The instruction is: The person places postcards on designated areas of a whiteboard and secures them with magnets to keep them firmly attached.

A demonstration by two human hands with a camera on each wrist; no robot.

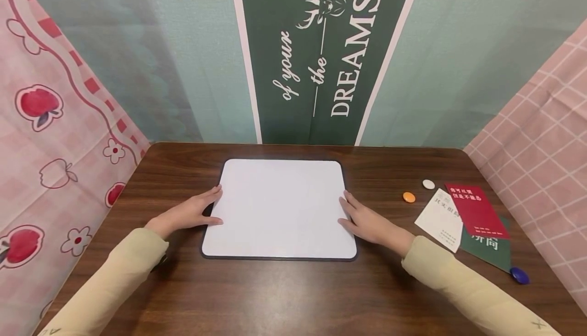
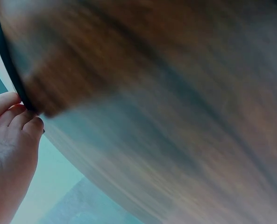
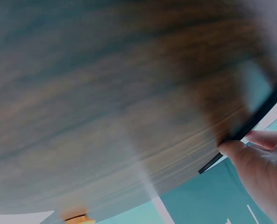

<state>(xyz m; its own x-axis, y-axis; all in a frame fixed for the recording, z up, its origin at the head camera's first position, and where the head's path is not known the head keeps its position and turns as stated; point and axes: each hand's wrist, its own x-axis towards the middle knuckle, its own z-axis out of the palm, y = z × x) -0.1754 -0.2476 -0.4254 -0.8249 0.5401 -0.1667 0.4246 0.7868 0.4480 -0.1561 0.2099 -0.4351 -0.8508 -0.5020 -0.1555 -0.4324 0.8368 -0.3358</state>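
A white board with a thin dark rim and rounded corners lies on the brown wooden table. The left hand holds its left edge, thumb over the white surface and the other fingers along the rim. On the opposite side, the right hand holds the right edge, with fingertips on the white face. Bent fingers meet the black rim in the left wrist view. In the right wrist view the right fingertips also touch the rim. The board's underside is hidden.
To the right lie overlapping white, red and green cards with printed writing. Small round pieces in orange, white and blue lie near them. Fabric curtains enclose the wooden table.
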